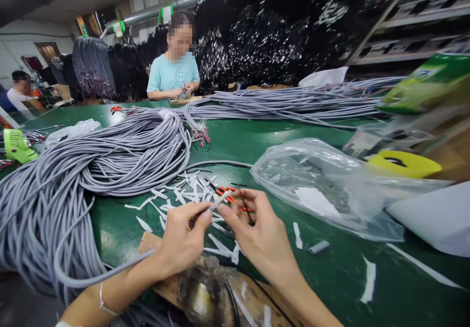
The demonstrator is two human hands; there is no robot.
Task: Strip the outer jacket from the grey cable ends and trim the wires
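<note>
My left hand (182, 241) pinches the end of a grey cable (110, 270), which loops back past my wrist to a big heap of grey cables (91, 170). From the cable's stripped end sticks a silvery foil wrap (219, 200). My right hand (255, 229) grips that wrap at the fingertips, with thin coloured wires (246, 208) running between its fingers. Both hands hover over the green table (330, 268), just above a litter of white scraps (183, 190).
Orange-handled snips (224, 191) lie among the scraps. A clear plastic bag (323, 190) sits to the right, with a yellow object (404, 164) behind it. A wooden board (205, 288) lies under my wrists. A person in a light-blue shirt (172, 72) works across the table.
</note>
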